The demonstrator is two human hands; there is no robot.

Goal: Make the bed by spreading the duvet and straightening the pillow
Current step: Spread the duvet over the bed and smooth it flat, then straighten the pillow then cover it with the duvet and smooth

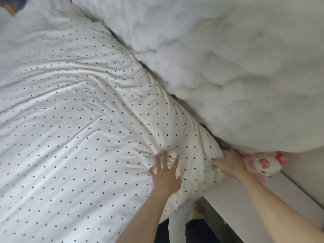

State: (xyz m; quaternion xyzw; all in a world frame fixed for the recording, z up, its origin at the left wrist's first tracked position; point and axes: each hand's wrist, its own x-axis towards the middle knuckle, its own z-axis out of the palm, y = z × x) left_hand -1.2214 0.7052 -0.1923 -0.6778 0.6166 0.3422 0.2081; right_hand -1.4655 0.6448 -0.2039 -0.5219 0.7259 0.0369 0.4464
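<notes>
The left hand (pixel 165 174) is laid flat on the duvet (pixel 73 106) at about 6 o'clock, fingers spread wide and pointing toward 12, a ring seen on one finger; nothing is held in it. The right hand (pixel 228 163) is reached out at about 4 o'clock, its fingers closed on the duvet's corner edge, the fabric bunched in its grip. Both forearms are bare and stretched in from 5 o'clock.

The duvet is white with small dark dots and is spread from 9 o'clock through the centre, creased in long folds that converge on the hands. A plain white fluffy pillow (pixel 228 58) is seen from 12 to 3 o'clock, butted against the duvet's edge. A pink and white toy (pixel 264 165) lies just beside the right hand, on a white ledge (pixel 245 199) at 4 o'clock.
</notes>
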